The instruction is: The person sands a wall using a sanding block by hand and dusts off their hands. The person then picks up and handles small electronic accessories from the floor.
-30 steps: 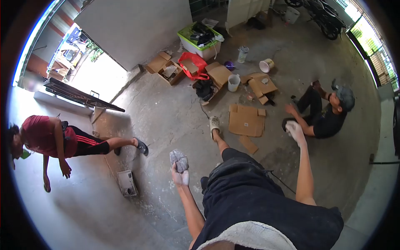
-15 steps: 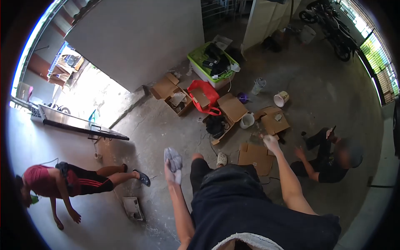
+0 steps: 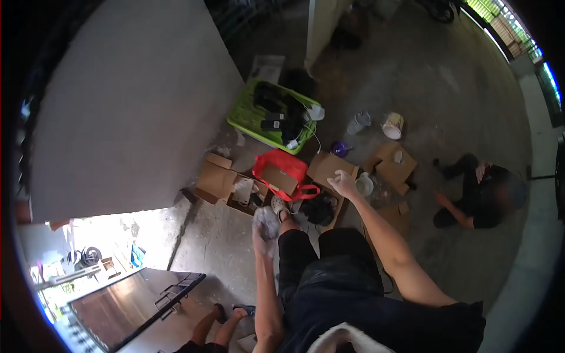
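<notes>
My left hand [image 3: 263, 238] is closed around a crumpled whitish-grey cloth [image 3: 268, 222], held above the floor by my shoe [image 3: 279, 206]. My right hand [image 3: 344, 183] is raised over an open cardboard box [image 3: 331, 167]; its fingers are apart and nothing shows in them. Between and beyond the hands is a red bag [image 3: 276, 160] with a small carton in it. A black bundle [image 3: 318, 210] lies in the box below my right hand. Left of the red bag stands another open box [image 3: 215, 181] with items inside.
A green tray [image 3: 244, 120] holds black items and cables. A purple container [image 3: 339, 148], a clear container [image 3: 358, 122] and white buckets [image 3: 392, 126] stand beyond. One person [image 3: 482, 197] sits at the right; another person's legs [image 3: 215, 326] show at lower left, near a metal door [image 3: 123, 309].
The view has turned and moved closer to the boxes and red bag. My left hand still holds the cloth. The person at left is now mostly out of view.
</notes>
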The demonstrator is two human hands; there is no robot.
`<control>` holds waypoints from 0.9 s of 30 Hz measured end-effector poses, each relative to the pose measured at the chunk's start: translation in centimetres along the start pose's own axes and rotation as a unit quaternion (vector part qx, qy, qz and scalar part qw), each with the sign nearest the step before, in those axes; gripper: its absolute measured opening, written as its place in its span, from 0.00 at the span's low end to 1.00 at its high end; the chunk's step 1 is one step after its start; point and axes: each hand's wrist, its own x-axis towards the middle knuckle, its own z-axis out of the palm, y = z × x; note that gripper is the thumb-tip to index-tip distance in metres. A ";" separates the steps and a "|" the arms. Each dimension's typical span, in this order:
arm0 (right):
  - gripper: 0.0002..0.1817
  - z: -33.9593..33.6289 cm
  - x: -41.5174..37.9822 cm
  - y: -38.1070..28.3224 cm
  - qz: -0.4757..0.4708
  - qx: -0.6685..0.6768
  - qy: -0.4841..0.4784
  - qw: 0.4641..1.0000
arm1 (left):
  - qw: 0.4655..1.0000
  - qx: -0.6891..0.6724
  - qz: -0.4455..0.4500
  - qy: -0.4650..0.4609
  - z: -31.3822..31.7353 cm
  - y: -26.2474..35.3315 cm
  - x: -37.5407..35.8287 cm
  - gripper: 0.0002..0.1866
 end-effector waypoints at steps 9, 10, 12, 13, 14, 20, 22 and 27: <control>0.40 11.7 23.2 -1.1 0.040 -0.001 0.067 0.997 | 0.994 0.049 0.068 0.069 0.7 9.5 16.8 0.20; 0.41 14.1 26.3 -0.4 0.016 -0.049 0.080 0.995 | 0.992 0.048 0.068 0.095 -0.2 8.5 17.5 0.20; 0.43 17.2 31.3 0.0 0.006 -0.114 0.078 0.990 | 0.989 0.051 0.055 0.130 -2.3 5.3 18.9 0.21; 0.45 17.0 33.0 -1.2 0.020 -0.131 0.066 0.989 | 0.986 0.053 0.038 0.153 -3.0 3.5 18.8 0.21; 0.47 17.6 34.7 -1.7 0.025 -0.151 0.076 0.985 | 0.983 0.054 0.023 0.173 -3.2 1.6 18.9 0.21; 0.55 21.9 43.3 -0.9 0.086 -0.212 0.066 0.971 | 0.982 0.009 -0.056 0.182 -0.2 -4.0 18.7 0.15; 0.57 22.9 44.5 -0.8 0.091 -0.217 0.068 0.970 | 0.983 0.014 -0.078 0.168 0.4 -4.0 18.9 0.15; 0.56 23.6 43.6 -2.2 0.104 -0.157 0.136 0.973 | 0.978 0.031 -0.097 0.181 0.2 -3.9 19.6 0.16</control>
